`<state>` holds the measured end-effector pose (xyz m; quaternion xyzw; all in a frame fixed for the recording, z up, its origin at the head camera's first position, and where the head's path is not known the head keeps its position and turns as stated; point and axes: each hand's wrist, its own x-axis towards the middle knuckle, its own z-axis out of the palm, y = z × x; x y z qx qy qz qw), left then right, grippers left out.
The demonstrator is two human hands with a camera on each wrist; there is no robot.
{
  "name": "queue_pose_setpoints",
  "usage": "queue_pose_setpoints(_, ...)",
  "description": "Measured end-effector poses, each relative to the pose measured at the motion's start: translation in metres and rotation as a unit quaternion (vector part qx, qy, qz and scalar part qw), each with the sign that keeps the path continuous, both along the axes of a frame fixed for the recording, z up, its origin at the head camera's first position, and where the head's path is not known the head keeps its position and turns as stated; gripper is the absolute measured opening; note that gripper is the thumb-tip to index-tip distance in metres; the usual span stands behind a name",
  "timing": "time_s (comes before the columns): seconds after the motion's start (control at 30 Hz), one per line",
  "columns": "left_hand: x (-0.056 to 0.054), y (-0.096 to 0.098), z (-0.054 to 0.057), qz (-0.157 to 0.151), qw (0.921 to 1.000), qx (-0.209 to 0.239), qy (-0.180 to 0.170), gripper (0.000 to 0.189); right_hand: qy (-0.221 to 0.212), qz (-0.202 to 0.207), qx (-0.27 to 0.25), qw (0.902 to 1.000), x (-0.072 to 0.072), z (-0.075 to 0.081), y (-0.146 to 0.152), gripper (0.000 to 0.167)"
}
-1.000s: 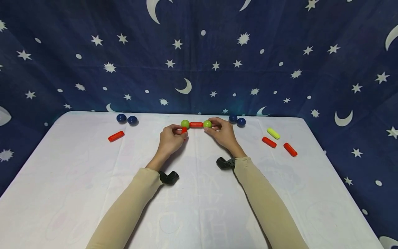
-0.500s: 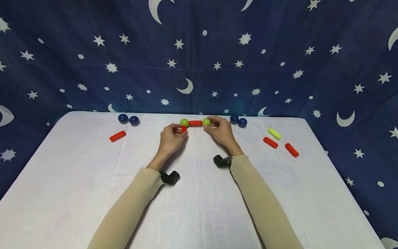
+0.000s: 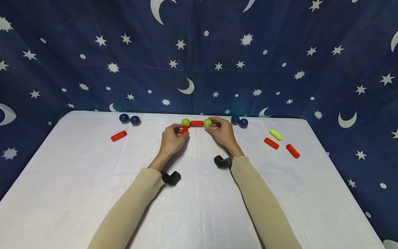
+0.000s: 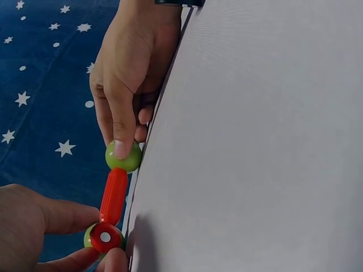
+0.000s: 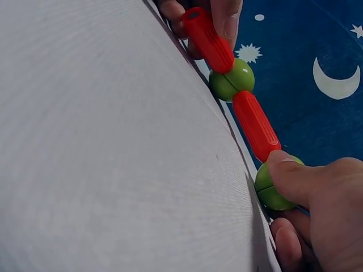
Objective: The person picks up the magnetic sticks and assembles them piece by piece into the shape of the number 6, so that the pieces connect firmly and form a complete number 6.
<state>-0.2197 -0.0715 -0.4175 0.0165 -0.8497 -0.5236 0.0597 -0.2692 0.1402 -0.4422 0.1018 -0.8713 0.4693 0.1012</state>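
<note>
Presently, just left of the middle rod [image 3: 197, 123], the left hand [image 3: 171, 140] pinches 1 red stick [image 5: 209, 42] touching 1 green ball [image 3: 185, 122]; just right, the right hand [image 3: 224, 134] pinches the 2nd ball [image 3: 207, 122].

You wear long, plain beige sleeves [image 3: 130, 205] and, at each wrist, a small, bent black device [image 3: 171, 178].

You're at a small staged set: a white-covered tabletop [image 3: 199, 214] backed by a navy cloth [image 3: 140, 41] of moons and stars, which runs along its far edge and past both far corners, hiding the room's kind.
</note>
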Motion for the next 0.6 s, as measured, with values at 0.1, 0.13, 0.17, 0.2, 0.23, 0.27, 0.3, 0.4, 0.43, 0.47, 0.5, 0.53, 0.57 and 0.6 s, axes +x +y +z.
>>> queue_pose_setpoints(0.1,0.0011,0.0007,0.0009,0.002,1.0000,-0.003,-0.004,0.036,-0.002,-0.001,0.001,1.0000,0.0010,0.0000,0.0001,0.040)
queue_pose_setpoints(0.13,0.0014,0.0008,0.0012,0.002,1.0000,-0.003,-0.005,0.036,-0.003,-0.001,0.001,1.0000,0.0012,-0.0001,0.0000,0.040)
queue_pose_setpoints(0.17,0.0017,0.0009,0.0017,0.003,1.0000,-0.004,-0.006,0.036,-0.004,-0.002,0.002,1.0000,0.0013,-0.0001,-0.0002,0.040)
queue_pose_setpoints(0.2,0.0020,0.0009,0.0020,0.003,1.0000,-0.005,-0.008,0.036,-0.005,-0.003,0.002,1.0000,0.0014,-0.0001,-0.0004,0.040)
queue_pose_setpoints(0.23,0.0021,0.0009,0.0022,0.003,0.9999,-0.006,-0.008,0.036,-0.006,-0.003,0.003,1.0000,0.0014,-0.0002,-0.0005,0.040)
queue_pose_setpoints(0.27,0.0021,0.0009,0.0024,0.004,0.9999,-0.007,-0.009,0.037,-0.007,-0.003,0.004,1.0000,0.0013,-0.0003,-0.0007,0.040)
queue_pose_setpoints(0.3,0.0022,0.0009,0.0027,0.004,0.9999,-0.007,-0.009,0.037,-0.008,-0.004,0.005,0.9999,0.0014,-0.0003,-0.0008,0.040)
queue_pose_setpoints(0.4,0.0024,0.0010,0.0038,0.004,0.9999,-0.007,-0.010,0.037,-0.010,-0.006,0.007,0.9999,0.0010,-0.0005,-0.0005,0.040)
queue_pose_setpoints(0.43,0.0024,0.0010,0.0041,0.004,0.9999,-0.008,-0.010,0.037,-0.010,-0.006,0.007,0.9999,0.0009,-0.0004,-0.0002,0.040)
queue_pose_setpoints(0.47,0.0026,0.0011,0.0045,0.004,0.9999,-0.008,-0.009,0.037,-0.009,-0.007,0.007,0.9999,0.0008,-0.0003,0.0000,0.040)
queue_pose_setpoints(0.5,0.0026,0.0012,0.0048,0.004,0.9999,-0.009,-0.009,0.037,-0.009,-0.007,0.006,0.9999,0.0009,0.0000,0.0003,0.040)
queue_pose_setpoints(0.53,0.0026,0.0013,0.0050,0.005,0.9999,-0.010,-0.009,0.037,-0.009,-0.006,0.006,0.9999,0.0007,0.0000,0.0006,0.040)
queue_pose_setpoints(0.57,0.0026,0.0014,0.0050,0.005,0.9999,-0.011,-0.009,0.037,-0.008,-0.006,0.006,0.9999,0.0006,0.0000,0.0008,0.040)
queue_pose_setpoints(0.6,0.0024,0.0015,0.0050,0.005,0.9999,-0.013,-0.009,0.037,-0.008,-0.005,0.006,0.9999,0.0006,0.0002,0.0009,0.040)
